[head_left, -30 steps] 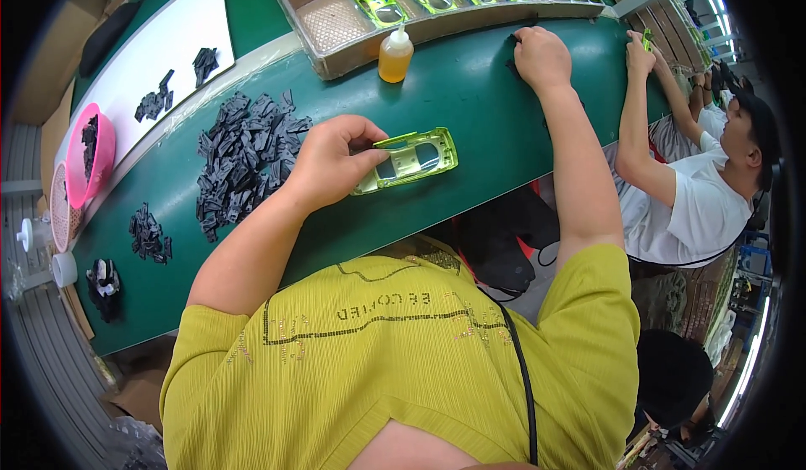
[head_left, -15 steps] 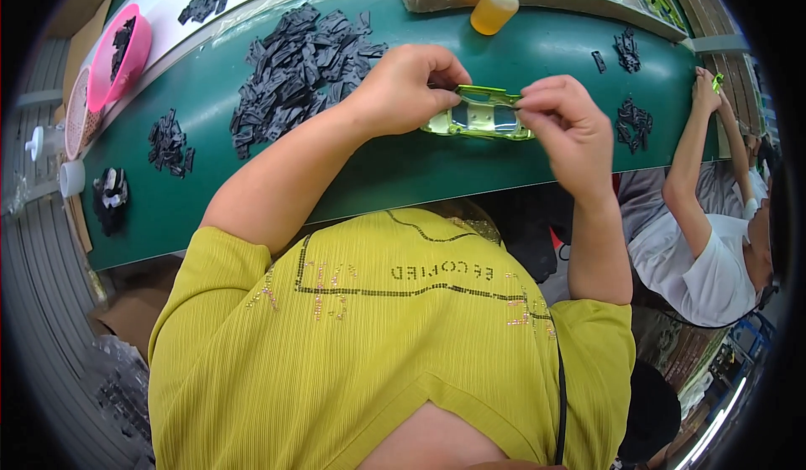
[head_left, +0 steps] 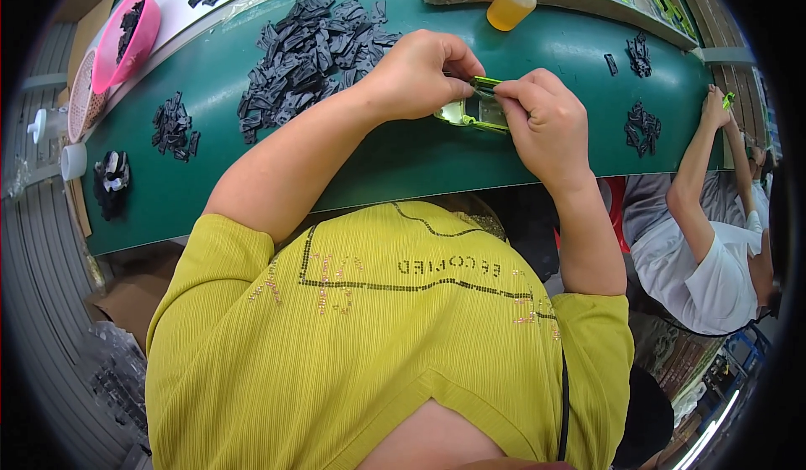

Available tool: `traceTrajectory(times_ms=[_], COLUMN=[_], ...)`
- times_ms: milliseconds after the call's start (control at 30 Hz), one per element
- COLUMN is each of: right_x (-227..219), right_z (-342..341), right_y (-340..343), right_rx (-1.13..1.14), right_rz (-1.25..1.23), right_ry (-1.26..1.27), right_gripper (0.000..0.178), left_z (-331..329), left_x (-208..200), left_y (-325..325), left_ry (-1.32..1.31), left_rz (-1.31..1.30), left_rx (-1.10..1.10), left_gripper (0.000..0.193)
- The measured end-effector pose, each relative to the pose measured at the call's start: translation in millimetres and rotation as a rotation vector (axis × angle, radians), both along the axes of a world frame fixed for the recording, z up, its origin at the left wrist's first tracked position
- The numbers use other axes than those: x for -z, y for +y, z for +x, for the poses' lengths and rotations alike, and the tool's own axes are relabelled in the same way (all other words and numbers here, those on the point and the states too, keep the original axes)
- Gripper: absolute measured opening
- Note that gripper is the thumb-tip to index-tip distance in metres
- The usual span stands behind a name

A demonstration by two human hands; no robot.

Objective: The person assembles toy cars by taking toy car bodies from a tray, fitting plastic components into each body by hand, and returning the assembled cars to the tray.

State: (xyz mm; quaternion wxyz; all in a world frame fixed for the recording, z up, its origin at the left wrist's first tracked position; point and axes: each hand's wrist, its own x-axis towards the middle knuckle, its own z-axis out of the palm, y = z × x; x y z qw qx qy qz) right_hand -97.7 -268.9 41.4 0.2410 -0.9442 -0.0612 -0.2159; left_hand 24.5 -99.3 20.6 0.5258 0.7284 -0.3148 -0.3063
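Observation:
Lime-green plastic goggles (head_left: 456,114) with clear lenses are held up between my two hands, above the near part of the green table. My left hand (head_left: 421,74) grips their left end, thumb and fingers closed at the top edge. On the other end, my right hand (head_left: 547,122) pinches the goggles with thumb and forefinger, hiding that side. Whether a small part sits between the fingertips I cannot tell. A big heap of black plastic pieces (head_left: 304,54) lies just beyond my left forearm.
Small piles of black pieces lie at left (head_left: 174,126) and right (head_left: 642,127). Behind stand a bottle of amber liquid (head_left: 512,4) and a box (head_left: 579,7) of green goggles. A pink basket (head_left: 151,29) is far left. At right, a co-worker's hand (head_left: 714,107) holds a green piece.
My right hand has moved left, closer to my left hand, and covers more of the goggles. The goggles have turned and are seen more narrowly. The view has shifted slightly.

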Motion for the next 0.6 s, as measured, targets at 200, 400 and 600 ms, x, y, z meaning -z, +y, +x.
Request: traceTrajectory(times_ms=[200, 400, 600], right_x=[-2.3, -2.3, -0.2], right_z=[3.6, 5.9, 7.0], right_y=[2.4, 0.5, -3.0], right_rx=[0.020, 0.007, -0.003], right_rz=[0.025, -0.002, 0.050], right_ry=[-0.017, -0.030, 0.035], right_gripper=[0.008, 0.008, 0.004], left_z=[-0.3, 0.2, -1.8], left_x=[-9.3, -10.9, -12.0], left_y=[-1.4, -1.5, -2.2], left_ry=[0.009, 0.015, -0.017], left_rz=[0.072, 0.094, 0.101], left_rx=[0.014, 0.005, 0.000], left_gripper=[0.019, 0.020, 0.020])
